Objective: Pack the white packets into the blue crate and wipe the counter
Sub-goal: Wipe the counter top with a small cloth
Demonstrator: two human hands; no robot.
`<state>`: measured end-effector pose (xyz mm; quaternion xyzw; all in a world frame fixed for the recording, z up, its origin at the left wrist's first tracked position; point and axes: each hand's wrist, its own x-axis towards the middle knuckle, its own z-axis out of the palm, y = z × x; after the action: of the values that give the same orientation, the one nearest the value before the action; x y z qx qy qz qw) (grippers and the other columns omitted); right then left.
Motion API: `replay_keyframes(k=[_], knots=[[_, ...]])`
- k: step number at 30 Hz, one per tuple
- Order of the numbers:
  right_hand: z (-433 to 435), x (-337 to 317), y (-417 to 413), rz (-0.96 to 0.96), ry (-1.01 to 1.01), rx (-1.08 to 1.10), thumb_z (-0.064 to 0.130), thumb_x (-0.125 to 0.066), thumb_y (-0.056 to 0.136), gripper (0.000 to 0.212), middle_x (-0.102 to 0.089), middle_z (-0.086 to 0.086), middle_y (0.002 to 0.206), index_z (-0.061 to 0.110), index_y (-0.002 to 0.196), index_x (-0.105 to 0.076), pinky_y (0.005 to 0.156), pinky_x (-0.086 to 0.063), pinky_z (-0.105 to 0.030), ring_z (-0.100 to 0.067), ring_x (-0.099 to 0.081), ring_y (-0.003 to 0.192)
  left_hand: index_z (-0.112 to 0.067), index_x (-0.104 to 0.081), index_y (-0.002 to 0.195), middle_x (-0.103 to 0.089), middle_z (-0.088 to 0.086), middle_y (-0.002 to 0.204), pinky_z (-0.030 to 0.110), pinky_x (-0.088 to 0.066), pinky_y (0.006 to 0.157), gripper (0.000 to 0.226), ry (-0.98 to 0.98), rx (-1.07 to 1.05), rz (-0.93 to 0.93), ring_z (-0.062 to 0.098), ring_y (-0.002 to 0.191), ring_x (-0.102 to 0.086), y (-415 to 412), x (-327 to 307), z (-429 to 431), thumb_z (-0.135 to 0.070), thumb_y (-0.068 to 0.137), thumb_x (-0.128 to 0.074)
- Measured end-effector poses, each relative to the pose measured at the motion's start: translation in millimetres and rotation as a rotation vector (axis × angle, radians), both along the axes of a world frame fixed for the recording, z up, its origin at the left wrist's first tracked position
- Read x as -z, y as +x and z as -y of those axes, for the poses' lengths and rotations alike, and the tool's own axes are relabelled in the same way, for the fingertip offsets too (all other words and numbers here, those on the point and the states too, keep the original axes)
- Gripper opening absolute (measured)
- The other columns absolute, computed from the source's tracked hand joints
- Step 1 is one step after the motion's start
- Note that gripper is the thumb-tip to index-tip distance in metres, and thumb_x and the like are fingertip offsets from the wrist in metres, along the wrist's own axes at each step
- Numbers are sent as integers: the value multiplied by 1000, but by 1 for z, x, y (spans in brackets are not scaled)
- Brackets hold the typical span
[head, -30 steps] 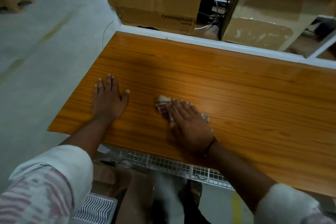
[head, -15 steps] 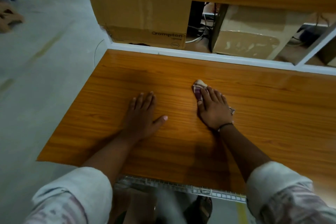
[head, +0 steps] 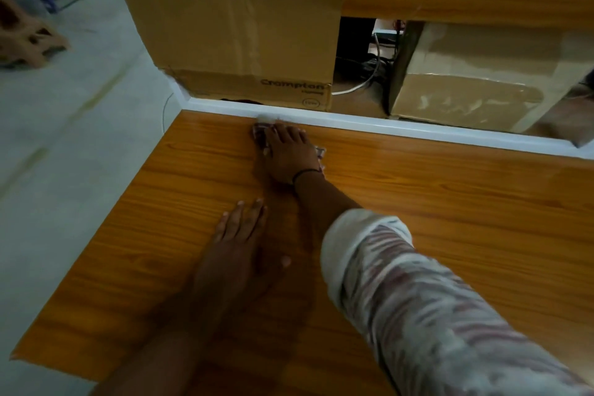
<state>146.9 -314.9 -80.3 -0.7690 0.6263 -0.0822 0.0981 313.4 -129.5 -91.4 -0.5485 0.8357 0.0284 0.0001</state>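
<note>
Two hands: both lie palm down on the wooden surface [head: 450, 219], and neither is curled round anything.
Right hand [head: 289, 154]: the fingers are straight and press the cloth [head: 258, 133] onto the surface, with the fingertips just short of the white strip [head: 418, 128] that edges the surface's far side.
Left hand [head: 238, 247]: spread flat and empty, well back from the white strip, probably bracing the person's lean.
Cloth: a small patterned wad, mostly under the right palm. Scraps show at the fingertips against the white strip and at the hand's right side.
Deciding relation: the cloth sits right at the white strip, so I judge a stroke can only run along the strip or back from it. The surface's long axis follows the strip, and the right hand is the one on the cloth.
Hidden: the white packets and the blue crate are nowhere in view, so how far the packing has got cannot be told. The cloth's far tip is blurred. The right sleeve [head: 418, 299] covers part of the surface.
Beyond the white strip: a cardboard box [head: 231, 35] stands just behind it.
</note>
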Motion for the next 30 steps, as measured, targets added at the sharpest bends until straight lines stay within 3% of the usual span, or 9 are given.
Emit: replay_keyframes(k=[4,8,12,22,26,28,30], knots=[[11,-2,-16,-8,-11,-56,41,-37,102,56,-29,-7,163,23,155,-33,123,-13,-46,-30,-23,150,-23,-2,162,10,-7,169,48,-10,125,100,-4,13,-9,20,155,10,1,-1,0,-86,88,-22],[-13,1,-84,13,-78,-41,40,-39,101,54,-37,-7,159,21,152,-38,120,-21,-45,-29,-31,146,-22,-4,162,9,-6,169,50,-10,125,98,27,22,-34,20,155,9,2,0,0,-85,89,-24],[-34,-1,-135,-7,-80,8,43,-35,105,54,-34,-4,161,24,154,-35,122,-18,-44,-27,-29,148,-22,1,162,13,-7,168,48,-7,125,98,42,21,-49,19,155,14,2,-5,-2,-85,89,-21],[-63,-2,-201,-28,-56,151,49,-33,105,54,-32,1,162,30,156,-32,123,-16,-41,-22,-26,150,-22,5,161,15,-5,168,47,-4,126,99,32,26,-68,20,154,17,4,-4,-2,-86,89,-16],[-75,-1,-184,-45,-64,287,49,-27,103,57,-30,-5,162,26,155,-32,122,-16,-45,-28,-25,149,-20,0,162,10,-3,169,47,-4,125,99,18,25,-83,22,155,12,4,-2,-3,-85,89,-19],[-93,-3,-159,-47,-71,232,48,-25,104,57,-32,-8,161,23,154,-33,121,-18,-46,-30,-27,147,-20,2,162,10,-3,169,47,-3,126,99,18,23,-88,22,155,12,5,-2,-3,-84,90,-20],[-126,0,-133,-54,-101,1,47,-24,104,57,-34,-9,160,22,154,-34,121,-20,-46,-29,-29,147,-21,3,161,10,-3,169,46,0,126,98,23,19,-91,22,155,12,5,-2,-3,-84,90,-20]])
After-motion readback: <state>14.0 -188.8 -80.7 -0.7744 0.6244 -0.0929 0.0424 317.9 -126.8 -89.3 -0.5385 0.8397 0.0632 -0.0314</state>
